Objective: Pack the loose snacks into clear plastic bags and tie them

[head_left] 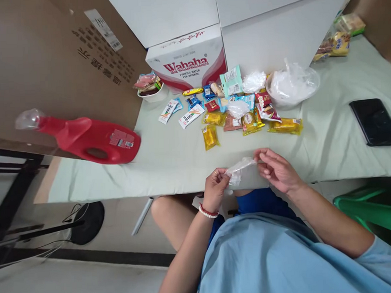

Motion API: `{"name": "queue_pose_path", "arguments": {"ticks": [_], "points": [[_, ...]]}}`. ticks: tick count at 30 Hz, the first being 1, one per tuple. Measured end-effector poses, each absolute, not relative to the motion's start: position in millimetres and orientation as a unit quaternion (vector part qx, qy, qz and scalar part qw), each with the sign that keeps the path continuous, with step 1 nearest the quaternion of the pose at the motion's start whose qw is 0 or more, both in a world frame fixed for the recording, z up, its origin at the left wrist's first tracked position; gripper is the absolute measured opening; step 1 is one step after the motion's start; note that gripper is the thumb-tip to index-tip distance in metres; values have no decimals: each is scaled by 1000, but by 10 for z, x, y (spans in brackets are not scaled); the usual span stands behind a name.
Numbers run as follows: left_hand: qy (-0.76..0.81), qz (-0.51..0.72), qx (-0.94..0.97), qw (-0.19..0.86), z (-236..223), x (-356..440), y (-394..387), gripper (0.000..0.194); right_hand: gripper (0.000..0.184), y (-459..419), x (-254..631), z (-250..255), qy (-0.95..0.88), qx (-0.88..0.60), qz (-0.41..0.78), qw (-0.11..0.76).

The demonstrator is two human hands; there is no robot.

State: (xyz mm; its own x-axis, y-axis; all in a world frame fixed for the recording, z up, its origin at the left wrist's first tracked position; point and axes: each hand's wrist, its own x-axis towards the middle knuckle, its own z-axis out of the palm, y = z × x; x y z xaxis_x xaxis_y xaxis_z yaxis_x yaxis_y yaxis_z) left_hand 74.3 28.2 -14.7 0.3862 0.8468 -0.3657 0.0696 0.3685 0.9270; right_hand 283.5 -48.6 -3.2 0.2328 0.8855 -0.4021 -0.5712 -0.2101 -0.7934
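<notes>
Near the table's front edge, my left hand point(216, 187) pinches a crumpled clear plastic bag point(239, 167) between thumb and fingers. The far end of the bag reaches my right hand point(277, 168), whose thumb and index fingertip close on it while the other fingers curl loosely. Just beyond my hands lies a loose group of small wrapped snacks. Among them are a yellow packet point(210, 137), another yellow packet point(285, 126), a white stick packet point(191, 116) and a light green packet point(231, 81).
A clear bowl point(292, 86) with white plastic bags stands behind at right. A white bowl point(155, 94) of packets stands by the Wahaha carton point(187, 61). A red jug point(93, 141) lies on its side at left. A black phone point(376, 121) rests at right, above a green chair point(375, 207).
</notes>
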Motion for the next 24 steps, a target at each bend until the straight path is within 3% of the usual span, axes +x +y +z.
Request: {"name": "queue_pose_path", "arguments": {"ticks": [4,7,9,13,17,21,24], "points": [[455,251,490,700,-154,829,225,47,66,-554,2901,-42,-312,-550,546,550],[437,212,499,718,-184,851,227,52,41,-514,2902,-127,-345,-589,516,517],[444,205,513,706,-202,837,236,51,36,-474,2922,-193,-324,-600,502,532],[478,300,633,531,-161,812,200,36,44,-436,2970,-290,-295,-624,489,534],[368,339,810,305,-86,873,108,33,52,-434,2947,-306,-292,-634,496,516],[328,281,854,291,-159,962,103,49,58,-419,2911,-229,-229,-616,553,512],[356,266,829,340,-258,1015,136,45,59,-412,2912,-178,-190,-593,588,517]]}}
